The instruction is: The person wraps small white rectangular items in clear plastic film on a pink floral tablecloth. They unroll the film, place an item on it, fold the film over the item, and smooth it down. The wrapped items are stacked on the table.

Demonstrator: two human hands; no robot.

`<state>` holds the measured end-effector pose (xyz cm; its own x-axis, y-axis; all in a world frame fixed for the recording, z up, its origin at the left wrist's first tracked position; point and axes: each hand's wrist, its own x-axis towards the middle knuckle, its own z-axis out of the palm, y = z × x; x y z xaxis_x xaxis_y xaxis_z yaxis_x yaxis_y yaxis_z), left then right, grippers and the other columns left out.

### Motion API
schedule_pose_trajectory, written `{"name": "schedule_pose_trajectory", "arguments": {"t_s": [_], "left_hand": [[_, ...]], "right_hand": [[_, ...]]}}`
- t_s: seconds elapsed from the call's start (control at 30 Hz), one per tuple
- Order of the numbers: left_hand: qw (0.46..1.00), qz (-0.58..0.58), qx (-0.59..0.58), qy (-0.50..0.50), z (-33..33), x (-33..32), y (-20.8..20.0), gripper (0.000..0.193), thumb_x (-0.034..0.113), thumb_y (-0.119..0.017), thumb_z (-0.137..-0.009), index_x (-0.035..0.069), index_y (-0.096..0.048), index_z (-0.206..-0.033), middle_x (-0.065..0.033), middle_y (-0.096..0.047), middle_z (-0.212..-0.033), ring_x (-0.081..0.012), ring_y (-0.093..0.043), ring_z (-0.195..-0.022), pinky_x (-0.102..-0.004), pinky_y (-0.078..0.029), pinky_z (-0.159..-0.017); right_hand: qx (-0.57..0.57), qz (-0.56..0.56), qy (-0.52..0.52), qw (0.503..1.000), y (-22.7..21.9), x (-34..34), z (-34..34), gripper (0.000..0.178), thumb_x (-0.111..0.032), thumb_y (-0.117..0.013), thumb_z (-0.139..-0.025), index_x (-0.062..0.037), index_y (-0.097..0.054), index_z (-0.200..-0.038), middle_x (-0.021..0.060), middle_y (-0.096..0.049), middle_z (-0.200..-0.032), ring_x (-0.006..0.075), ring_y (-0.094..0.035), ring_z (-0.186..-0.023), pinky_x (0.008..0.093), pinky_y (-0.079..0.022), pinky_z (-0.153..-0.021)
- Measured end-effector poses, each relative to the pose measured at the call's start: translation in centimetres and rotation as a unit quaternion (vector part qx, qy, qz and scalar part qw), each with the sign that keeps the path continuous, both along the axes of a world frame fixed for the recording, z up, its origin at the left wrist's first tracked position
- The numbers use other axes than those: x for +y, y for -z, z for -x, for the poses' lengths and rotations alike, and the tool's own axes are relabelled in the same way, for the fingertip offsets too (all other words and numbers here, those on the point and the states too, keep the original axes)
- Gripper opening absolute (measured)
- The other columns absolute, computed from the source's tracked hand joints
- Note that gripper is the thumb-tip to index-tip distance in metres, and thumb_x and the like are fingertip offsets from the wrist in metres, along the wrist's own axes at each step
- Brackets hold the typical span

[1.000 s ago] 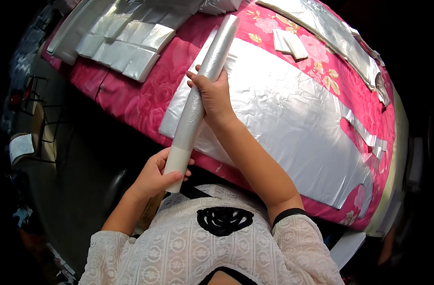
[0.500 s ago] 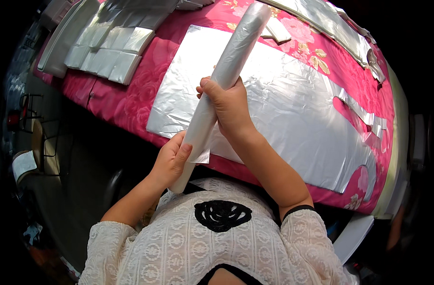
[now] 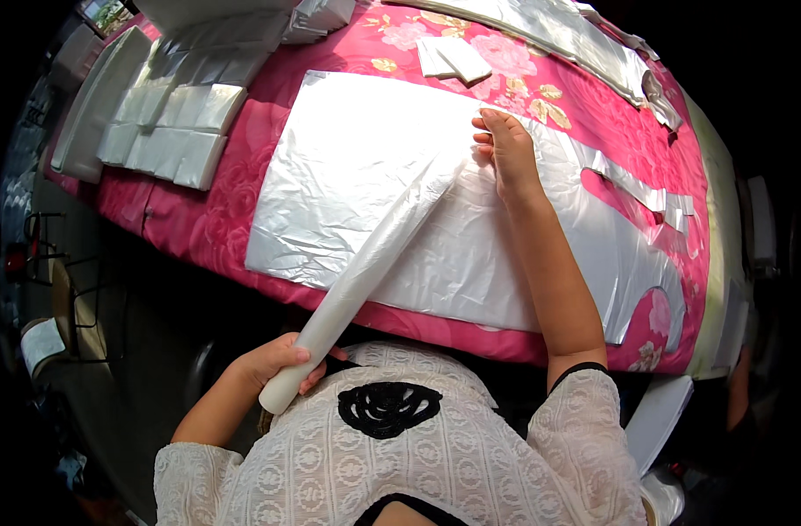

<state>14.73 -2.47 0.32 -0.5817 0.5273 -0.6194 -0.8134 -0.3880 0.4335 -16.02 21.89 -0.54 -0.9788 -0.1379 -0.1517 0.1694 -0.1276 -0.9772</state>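
Observation:
A long roll of whitish translucent plastic film [image 3: 352, 276] slants from my waist up over the table. My left hand [image 3: 284, 362] is wrapped round its near end. Beside its far end is my right hand [image 3: 511, 153], fingers curled in and thumb near the fingertips; whether they pinch a bit of film cannot be made out. Under the roll, a flat stack of shiny white plastic bags [image 3: 330, 175] with cut-out handle ends at the right lies on a pink floral cloth [image 3: 216, 228].
Several piles of folded white plastic [image 3: 177, 158] stand at the left, by an upright white panel [image 3: 98, 110]. Beyond the bag stack lie small folded white pieces [image 3: 453, 60]. A long stack of plastic sheets [image 3: 558, 35] runs along the far side. A stool [image 3: 45, 342] stands lower left.
The roll has come down lower and closer to me, its far end now over the bag stack. My right hand has left the roll's middle and moved rightward, past its far end.

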Motion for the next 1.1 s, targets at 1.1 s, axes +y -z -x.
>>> {"name": "schedule_pose_trajectory", "arguments": {"t_s": [1.1], "left_hand": [[0.941, 0.043, 0.083, 0.324, -1.3, -5.7, 0.7, 0.043, 0.01, -0.07, -0.073, -0.002, -0.053, -0.111, -0.0069, -0.063, -0.089, -0.0137, -0.06, -0.081, -0.0299, -0.05, -0.074]], "right_hand": [[0.111, -0.288, 0.039, 0.95, -0.1, 20.1, 8.6, 0.017, -0.019, -0.064, -0.085, -0.0013, -0.063, -0.082, -0.0021, -0.055, -0.066, 0.0039, -0.046, -0.057, 0.02, -0.038, -0.052]]}}
